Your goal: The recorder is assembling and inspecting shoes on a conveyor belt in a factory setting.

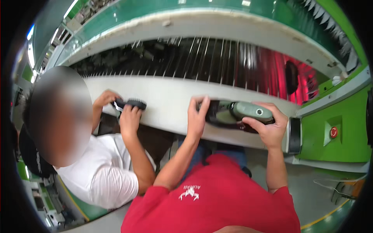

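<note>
In front of me, over the pale ledge, I hold a dark shoe upper [221, 118] stretched on a green shoe last [253, 111] with a round hole in its top. My left hand [198, 112] grips the toe end, with its fingertips slightly blurred. At the heel end, my right hand [272, 123] wraps round the last and the upper, thumb on the near side. The underside of the shoe is hidden from view.
A conveyor of metal rods [210, 58] runs beyond the pale ledge [171, 99]. Red light falls on its right end, where a dark oval piece [291, 77] lies. To my left, a co-worker [105, 171] handles a black piece [136, 103]. A red button [333, 132] sits on the green panel at right.
</note>
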{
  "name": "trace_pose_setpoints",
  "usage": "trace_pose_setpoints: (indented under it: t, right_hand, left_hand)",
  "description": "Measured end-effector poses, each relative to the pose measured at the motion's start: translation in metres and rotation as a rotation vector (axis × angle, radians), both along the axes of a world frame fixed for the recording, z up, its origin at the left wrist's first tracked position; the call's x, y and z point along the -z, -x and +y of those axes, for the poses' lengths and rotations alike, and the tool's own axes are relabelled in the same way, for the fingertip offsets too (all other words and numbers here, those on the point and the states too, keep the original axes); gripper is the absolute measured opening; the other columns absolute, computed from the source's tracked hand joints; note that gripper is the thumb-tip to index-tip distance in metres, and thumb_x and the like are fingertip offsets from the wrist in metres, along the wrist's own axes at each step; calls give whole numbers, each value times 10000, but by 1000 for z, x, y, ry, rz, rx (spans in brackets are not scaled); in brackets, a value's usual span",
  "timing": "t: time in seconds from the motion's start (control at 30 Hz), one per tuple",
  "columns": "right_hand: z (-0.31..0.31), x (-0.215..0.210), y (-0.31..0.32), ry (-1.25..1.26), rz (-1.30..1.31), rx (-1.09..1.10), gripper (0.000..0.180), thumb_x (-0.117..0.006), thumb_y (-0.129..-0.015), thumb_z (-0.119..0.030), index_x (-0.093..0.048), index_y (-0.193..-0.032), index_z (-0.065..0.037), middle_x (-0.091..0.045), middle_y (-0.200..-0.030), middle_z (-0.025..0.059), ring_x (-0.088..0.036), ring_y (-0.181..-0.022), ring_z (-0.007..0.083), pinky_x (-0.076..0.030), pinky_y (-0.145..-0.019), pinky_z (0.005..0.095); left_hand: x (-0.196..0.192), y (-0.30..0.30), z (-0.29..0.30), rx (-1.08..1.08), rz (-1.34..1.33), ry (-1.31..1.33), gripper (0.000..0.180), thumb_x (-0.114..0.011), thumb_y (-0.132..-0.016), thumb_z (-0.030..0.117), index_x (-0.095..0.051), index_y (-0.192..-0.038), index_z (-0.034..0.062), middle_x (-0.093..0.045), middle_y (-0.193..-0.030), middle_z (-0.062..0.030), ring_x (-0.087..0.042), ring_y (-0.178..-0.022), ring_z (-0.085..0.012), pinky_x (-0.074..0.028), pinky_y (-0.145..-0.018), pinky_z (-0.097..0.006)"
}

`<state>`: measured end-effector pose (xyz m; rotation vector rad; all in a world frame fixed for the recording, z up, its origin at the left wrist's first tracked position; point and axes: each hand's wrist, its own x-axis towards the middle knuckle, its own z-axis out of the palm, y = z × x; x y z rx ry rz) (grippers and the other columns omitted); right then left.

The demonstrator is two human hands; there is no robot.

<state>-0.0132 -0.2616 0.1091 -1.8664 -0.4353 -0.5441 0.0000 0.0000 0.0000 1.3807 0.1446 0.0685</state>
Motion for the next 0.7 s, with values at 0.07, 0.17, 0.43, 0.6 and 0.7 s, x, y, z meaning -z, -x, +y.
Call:
trace_pose_setpoints:
  t: [0.07, 0.17, 0.43, 0.6, 0.7]
  right_hand:
    - [-10, -32, -19, 145, 25, -76, 449, -1048, -624, -105, -794, -984, -20, -807, -975, 81, -768, -868, 176, -613, -819, 328]
    - [-4, -75, -51, 500, -86, -239, 431, -1023, -653, -276, -801, -944, -49, -773, -862, 88, -765, -772, 255, -593, -708, 339]
    - [6, -86, -71, 48, -192, -309, 552, -906, -874, -334, -734, -1289, -13, -770, -1228, 140, -740, -1137, 260, -565, -1043, 393]
    - [24, 5, -77, -620, 191, -543, 895, -371, -1095, -702, -361, -1636, 11, -587, -1516, 231, -597, -1386, 321, -458, -1197, 474]
    - [62, 10, -54, -799, 275, -663, 920, -342, -1093, -716, -309, -1660, 7, -577, -1520, 236, -597, -1383, 319, -464, -1198, 469]
  left_hand:
    - [4, 11, -9, 74, -112, -112, 495, -783, -1007, 296, -557, -1349, 18, -561, -1535, -212, -556, -1406, -258, -453, -1172, -428]
    - [-55, 1, -17, 235, -443, -211, 872, -941, -829, 345, -494, -1508, 27, -530, -1579, -214, -508, -1490, -318, -434, -1207, -472]
    - [-149, -14, -28, 187, -617, -643, 732, -993, -737, 214, -670, -1369, 34, -778, -1172, -162, -775, -1059, -335, -613, -933, -392]
    - [-154, -6, -19, 148, -674, -755, 602, -979, -757, 205, -723, -1267, 14, -769, -1137, -165, -766, -1019, -339, -605, -896, -404]
    - [-163, -5, -19, 145, -689, -731, 626, -970, -768, 197, -703, -1306, 21, -766, -1146, -163, -763, -1021, -341, -604, -899, -406]
